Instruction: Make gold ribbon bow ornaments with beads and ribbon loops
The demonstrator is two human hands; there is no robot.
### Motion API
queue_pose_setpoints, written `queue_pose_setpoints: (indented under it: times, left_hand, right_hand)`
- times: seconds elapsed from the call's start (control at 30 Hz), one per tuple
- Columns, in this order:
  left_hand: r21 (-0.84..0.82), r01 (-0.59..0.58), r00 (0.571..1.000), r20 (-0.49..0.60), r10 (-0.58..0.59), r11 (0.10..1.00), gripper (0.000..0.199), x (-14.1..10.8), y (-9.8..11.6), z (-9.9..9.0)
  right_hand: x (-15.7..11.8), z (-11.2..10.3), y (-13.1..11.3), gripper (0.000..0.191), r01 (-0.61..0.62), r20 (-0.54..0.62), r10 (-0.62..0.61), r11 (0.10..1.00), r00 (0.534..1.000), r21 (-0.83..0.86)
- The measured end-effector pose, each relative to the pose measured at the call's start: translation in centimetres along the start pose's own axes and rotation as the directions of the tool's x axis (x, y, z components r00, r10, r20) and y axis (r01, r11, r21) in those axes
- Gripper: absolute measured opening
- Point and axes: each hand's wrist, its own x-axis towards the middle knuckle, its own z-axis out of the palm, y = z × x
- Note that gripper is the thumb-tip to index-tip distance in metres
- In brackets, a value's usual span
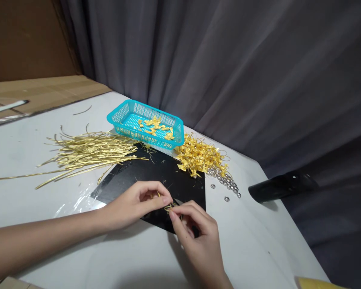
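Head view: a white worktop [252, 241] carries one black sheet [180, 180], one bundle of gold strips [90, 150], one turquoise plastic basket [117, 118] and one heap of yellow ribbon bows [198, 154]. Over the sheet, the left hand [132, 204] and right hand [195, 237] meet – their fingers [183, 208] pressed together, clamped on one small gold loop [171, 208] – while a row of silver beads [224, 180] and two loose silver rings [226, 199] lie nearby.

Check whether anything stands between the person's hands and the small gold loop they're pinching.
Nothing visible does. The left hand and right hand both reach the small gold loop directly at their fingertips. The black sheet lies beneath them, not between.
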Motion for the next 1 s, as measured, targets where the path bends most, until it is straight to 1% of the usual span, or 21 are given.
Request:
queue_pose_setpoints:
  times: [0.07,0.23,0.43,0.63,0.73,0.87,1.0]
  left_hand:
    - [0.002,0.003,1.000,0.018,-0.003,1.000,0.026,-0.02,-0.19,-0.04]
    - [0.001,0.029,1.000,-0.002,-0.029,1.000,0.028,0.05,-0.72,-0.03]
    - [-0.080,0.067,0.996,-0.045,-0.071,0.995,0.027,0.35,-0.52,-0.07]
    - [-0.121,0.067,0.993,-0.089,-0.079,0.990,0.023,0.57,-0.24,-0.28]
    - [-0.134,0.071,0.992,-0.090,-0.084,0.988,0.022,0.57,-0.07,-0.31]
    - [-0.135,0.084,0.989,-0.107,-0.098,0.987,0.022,0.58,0.12,-0.35]
    - [-0.139,0.100,0.977,-0.175,-0.123,0.985,0.027,0.85,0.16,-0.66]
  right_hand:
    - [-0.02,-0.02,0.06,0.013,0.001,0.010,-0.001,1.000,1.000,-0.024]
    - [-0.12,-0.09,0.03,0.013,0.001,0.021,0.000,0.998,1.000,-0.060]
    - [-0.19,0.07,0.28,0.013,-0.011,0.034,0.012,0.999,0.999,-0.040]
    - [-0.22,0.15,0.18,0.014,-0.036,0.069,0.037,0.999,0.997,-0.011]
    - [-0.18,0.19,0.00,0.011,-0.098,0.065,0.097,0.995,0.993,0.017]
    - [-0.13,0.22,-0.29,0.015,-0.235,0.127,0.224,0.969,0.966,0.074]
    - [-0.11,0.02,-0.45,0.021,-0.257,0.129,0.247,0.964,0.960,0.068]
